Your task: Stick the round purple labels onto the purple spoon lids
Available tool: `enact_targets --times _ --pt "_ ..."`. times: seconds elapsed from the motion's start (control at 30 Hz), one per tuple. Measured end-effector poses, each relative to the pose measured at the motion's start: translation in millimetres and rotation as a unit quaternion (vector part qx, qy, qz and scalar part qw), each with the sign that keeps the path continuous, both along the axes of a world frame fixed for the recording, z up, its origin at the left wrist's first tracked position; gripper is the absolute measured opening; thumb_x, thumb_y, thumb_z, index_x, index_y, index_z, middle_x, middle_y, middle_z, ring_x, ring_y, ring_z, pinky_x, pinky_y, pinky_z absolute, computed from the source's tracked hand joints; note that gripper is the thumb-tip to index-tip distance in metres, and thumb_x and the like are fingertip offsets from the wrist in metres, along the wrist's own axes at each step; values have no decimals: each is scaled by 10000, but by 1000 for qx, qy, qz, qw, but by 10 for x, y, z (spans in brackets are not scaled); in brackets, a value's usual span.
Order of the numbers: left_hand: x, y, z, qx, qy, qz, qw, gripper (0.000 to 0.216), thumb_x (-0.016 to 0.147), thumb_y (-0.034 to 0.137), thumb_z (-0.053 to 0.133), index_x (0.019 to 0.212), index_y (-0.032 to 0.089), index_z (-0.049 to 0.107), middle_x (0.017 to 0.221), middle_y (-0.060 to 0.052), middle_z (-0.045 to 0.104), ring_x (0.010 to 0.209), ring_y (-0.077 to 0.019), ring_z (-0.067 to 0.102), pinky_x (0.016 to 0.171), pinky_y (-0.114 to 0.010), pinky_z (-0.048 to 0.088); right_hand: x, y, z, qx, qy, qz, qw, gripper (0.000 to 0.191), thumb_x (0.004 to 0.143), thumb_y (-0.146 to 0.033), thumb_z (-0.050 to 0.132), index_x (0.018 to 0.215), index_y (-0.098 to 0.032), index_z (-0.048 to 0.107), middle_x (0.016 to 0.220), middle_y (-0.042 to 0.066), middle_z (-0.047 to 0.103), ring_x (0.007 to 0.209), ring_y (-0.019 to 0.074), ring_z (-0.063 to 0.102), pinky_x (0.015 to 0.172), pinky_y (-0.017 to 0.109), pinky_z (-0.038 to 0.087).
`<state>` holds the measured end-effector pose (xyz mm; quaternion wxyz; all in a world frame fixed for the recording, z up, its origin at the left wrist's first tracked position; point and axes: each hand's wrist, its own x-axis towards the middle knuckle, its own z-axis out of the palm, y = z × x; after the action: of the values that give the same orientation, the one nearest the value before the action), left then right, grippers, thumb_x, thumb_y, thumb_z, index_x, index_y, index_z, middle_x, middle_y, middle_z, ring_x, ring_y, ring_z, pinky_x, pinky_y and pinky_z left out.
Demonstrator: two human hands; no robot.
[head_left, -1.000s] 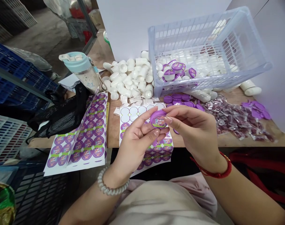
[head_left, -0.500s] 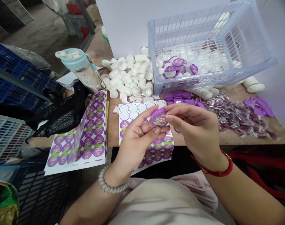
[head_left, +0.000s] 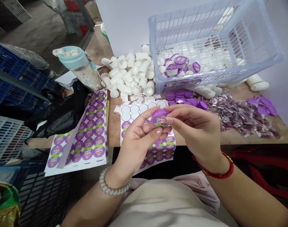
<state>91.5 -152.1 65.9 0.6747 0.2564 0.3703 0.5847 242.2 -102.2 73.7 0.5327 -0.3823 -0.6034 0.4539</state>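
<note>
Between my two hands is a round purple lid point(head_left: 160, 118) with a colourful printed sticker on its face. My left hand point(head_left: 140, 135) grips its rim from the left and below, fingers closed around it. The thumb and fingers of my right hand point(head_left: 193, 126) pinch its right side, the thumb lying on the sticker. Beneath the hands lies a sheet of round purple stickers point(head_left: 160, 154), its top rows peeled to white circles. More purple lids point(head_left: 182, 97) lie just beyond my fingers.
A pale blue plastic crate point(head_left: 215, 75) holds white cups, some with purple lids. Loose white cups point(head_left: 131, 74) are heaped to its left, near a bottle point(head_left: 80, 67) and black mesh bag point(head_left: 63, 110). Sticker sheets point(head_left: 92, 135) hang over the edge; small dark-filled packets point(head_left: 238, 116) lie right.
The view has shifted slightly. Both hands keep nearly the same hold on the lid, with my right thumb moved a little over the sticker.
</note>
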Motion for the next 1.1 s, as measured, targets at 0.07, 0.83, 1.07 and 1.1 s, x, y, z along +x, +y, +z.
enact_targets --times 0.07,0.83,1.07,1.1 --pt "10 6 -6 6 9 1 1000 479 852 243 874 1298 273 705 1010 -8 826 897 -176 793 840 -276 654 1 -9 -18 0 -5 0 1000 68 843 -244 874 830 -239 807 998 47 800 815 195 754 680 320 669" --pt "46 -30 26 45 144 89 985 165 841 271 881 933 225 752 828 4 806 724 -139 726 652 -223 566 288 -190 -284 64 -72 143 985 849 866 -180 825 1574 -405 413 1624 82 492 1117 239 725 981 413 643" --pt "-22 -85 92 164 348 65 921 71 926 295 797 947 250 847 921 -36 799 857 -187 711 788 -286 561 288 -148 -227 -45 -45 175 983 678 884 -223 826 1491 -335 547 1424 74 667 797 145 710 709 290 630" --pt "-23 -94 85 173 364 49 914 110 908 327 817 979 249 846 934 -44 799 873 -202 712 796 -299 558 285 -134 -227 -45 -52 181 981 635 887 -231 825 1466 -317 578 1365 70 700 820 154 718 717 288 624"
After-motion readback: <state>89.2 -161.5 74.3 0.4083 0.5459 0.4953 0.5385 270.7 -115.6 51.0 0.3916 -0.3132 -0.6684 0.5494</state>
